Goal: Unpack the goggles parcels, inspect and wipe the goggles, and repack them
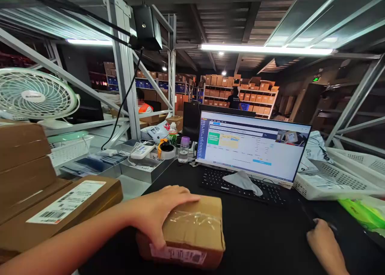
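Observation:
My left hand (159,210) is spread over the left end of a taped cardboard box (197,227) on the black desk mat (255,235). Its thumb presses near the front edge, just above a white printed label (180,254), and the fingers reach over the top. Off to the right, my right hand (321,237) is closed at the dark mat, beside a black object too dim to name. Between and beyond the hands stand a black keyboard (216,180) with a grey cloth (243,182) lying across it, and a lit monitor (240,142).
Labelled cartons (87,210) are stacked at the left, below a fan (36,94). A grey tray (144,170), a tape roll (166,149) and a purple-capped bottle (184,150) stand behind. White baskets (339,182) line the right side. Two people are in the background.

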